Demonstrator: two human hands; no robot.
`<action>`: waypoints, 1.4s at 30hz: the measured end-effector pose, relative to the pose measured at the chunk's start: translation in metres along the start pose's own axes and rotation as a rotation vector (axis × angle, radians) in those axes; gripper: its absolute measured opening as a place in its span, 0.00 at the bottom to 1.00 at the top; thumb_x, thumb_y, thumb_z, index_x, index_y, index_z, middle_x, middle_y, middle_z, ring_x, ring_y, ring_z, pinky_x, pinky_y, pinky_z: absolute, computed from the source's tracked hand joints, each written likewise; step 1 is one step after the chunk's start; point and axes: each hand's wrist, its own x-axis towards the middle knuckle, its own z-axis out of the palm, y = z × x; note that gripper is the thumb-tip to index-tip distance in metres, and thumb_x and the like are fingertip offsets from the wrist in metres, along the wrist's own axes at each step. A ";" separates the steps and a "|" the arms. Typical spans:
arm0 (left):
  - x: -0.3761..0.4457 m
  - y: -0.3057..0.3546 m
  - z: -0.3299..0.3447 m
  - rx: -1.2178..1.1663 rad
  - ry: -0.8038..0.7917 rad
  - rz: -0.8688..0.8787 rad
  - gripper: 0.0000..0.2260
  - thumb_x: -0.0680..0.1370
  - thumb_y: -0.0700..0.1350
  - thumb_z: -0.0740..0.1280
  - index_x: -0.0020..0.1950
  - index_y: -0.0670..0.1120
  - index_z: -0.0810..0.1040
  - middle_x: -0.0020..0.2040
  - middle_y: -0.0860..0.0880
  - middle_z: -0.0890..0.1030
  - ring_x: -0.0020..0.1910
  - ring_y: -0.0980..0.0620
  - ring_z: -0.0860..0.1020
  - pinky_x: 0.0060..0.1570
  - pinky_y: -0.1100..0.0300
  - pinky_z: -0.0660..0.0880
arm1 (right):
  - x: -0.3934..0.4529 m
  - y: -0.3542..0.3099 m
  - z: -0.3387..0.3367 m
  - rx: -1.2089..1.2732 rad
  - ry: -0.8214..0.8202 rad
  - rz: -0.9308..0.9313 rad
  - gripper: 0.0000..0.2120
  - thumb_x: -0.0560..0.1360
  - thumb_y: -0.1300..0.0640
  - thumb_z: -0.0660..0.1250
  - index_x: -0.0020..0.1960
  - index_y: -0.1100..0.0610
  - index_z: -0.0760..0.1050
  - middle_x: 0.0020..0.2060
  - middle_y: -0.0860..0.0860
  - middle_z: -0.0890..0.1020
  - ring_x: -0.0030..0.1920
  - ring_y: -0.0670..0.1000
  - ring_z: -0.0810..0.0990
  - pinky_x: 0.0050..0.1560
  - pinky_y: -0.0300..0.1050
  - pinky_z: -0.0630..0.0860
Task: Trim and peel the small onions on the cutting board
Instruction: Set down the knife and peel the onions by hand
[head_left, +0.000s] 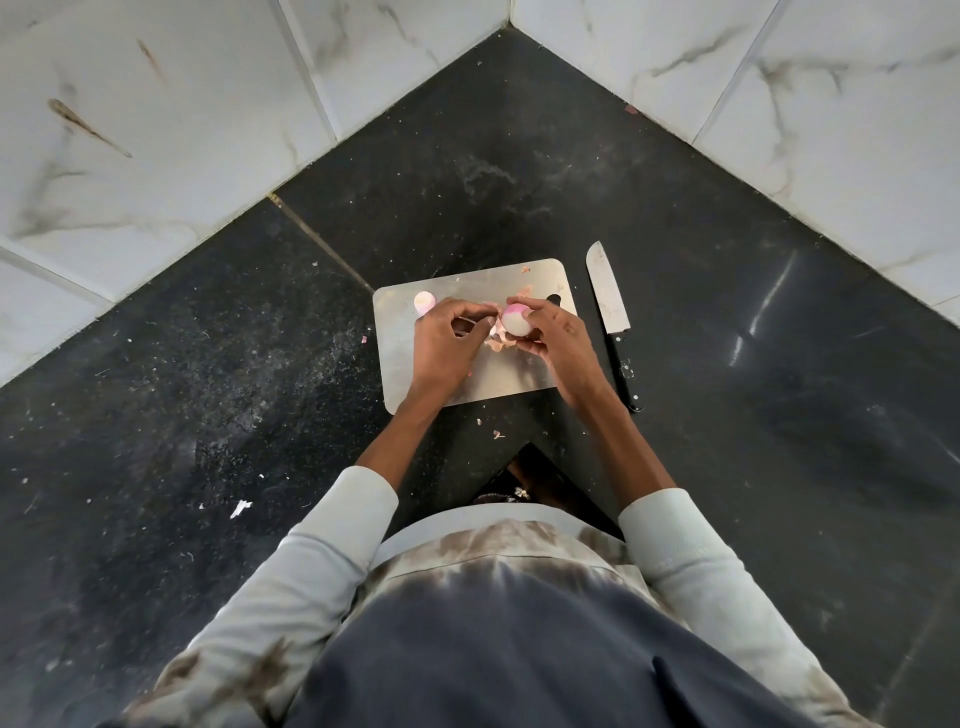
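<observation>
A metal cutting board (498, 374) lies on the black counter in the corner. My right hand (558, 338) holds a small, mostly peeled onion (516, 319), white with a pink top, just above the board. My left hand (449, 338) sits close beside it, its fingertips pinching a strip of onion skin (493, 332) that hangs from the onion. A second peeled onion (424, 301) rests on the board's far left corner, behind my left hand. Pinkish peel scraps (524, 291) lie on the board.
A knife (610, 317) with a black handle lies on the counter just right of the board, blade pointing away from me. Marble-tiled walls close the corner on both sides. Small peel bits (497, 434) and crumbs dot the counter.
</observation>
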 end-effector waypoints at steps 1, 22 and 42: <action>-0.001 -0.001 0.001 0.007 -0.009 -0.014 0.07 0.80 0.40 0.76 0.57 0.44 0.88 0.55 0.49 0.88 0.53 0.53 0.85 0.58 0.58 0.83 | 0.000 0.000 0.000 0.010 0.005 -0.001 0.14 0.87 0.59 0.62 0.68 0.61 0.81 0.61 0.54 0.85 0.58 0.49 0.86 0.56 0.43 0.84; 0.003 -0.002 0.010 -0.445 -0.105 -0.496 0.12 0.83 0.47 0.72 0.59 0.39 0.85 0.48 0.41 0.89 0.40 0.52 0.89 0.38 0.63 0.83 | 0.015 0.007 -0.007 -0.272 0.014 -0.175 0.10 0.80 0.44 0.74 0.59 0.45 0.86 0.57 0.43 0.86 0.62 0.55 0.83 0.61 0.64 0.83; 0.001 -0.014 0.012 -0.139 -0.031 -0.354 0.05 0.79 0.43 0.78 0.51 0.42 0.86 0.39 0.48 0.88 0.34 0.51 0.87 0.32 0.64 0.79 | 0.021 0.017 -0.011 0.135 0.052 0.059 0.14 0.83 0.61 0.70 0.67 0.63 0.78 0.57 0.55 0.88 0.57 0.52 0.88 0.59 0.46 0.85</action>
